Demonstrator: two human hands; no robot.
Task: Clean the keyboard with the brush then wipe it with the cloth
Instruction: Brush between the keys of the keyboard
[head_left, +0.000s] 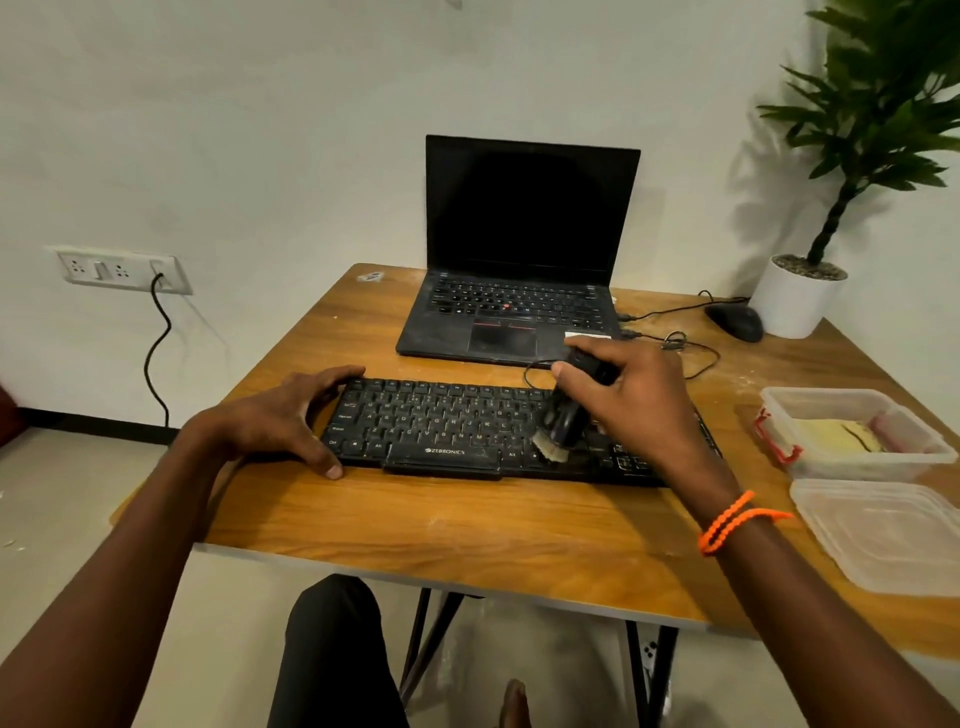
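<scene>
1. The keyboard (467, 431) is a flat black plastic slab with low matte keys and a white brand mark on the raised bar at its near edge. It lies at the centre of the frame on the table (467, 519), a board with a warm wood-grain top, scuffed and dusted with pale specks.
2. Its long axis runs left to right across the frame, tilting slightly down toward the right; the key legends read upright from the near side.
3. The brush (563, 421) has a glossy black, rounded handle and a short tuft of pale, frayed bristles. It slants from upper right to lower left, bristles pointing down and touching the keys right of the space bar.
4. The right hand (631, 395) grips the handle, fingers curled round it and thumb laid along its upper side.
5. The left hand (283, 421) clasps the keyboard's left end, fingers spread over the far corner and thumb pressed on the near edge.
6. At the right edge a translucent plastic box (852, 441) holds a folded yellowish cloth (836, 434).
</scene>
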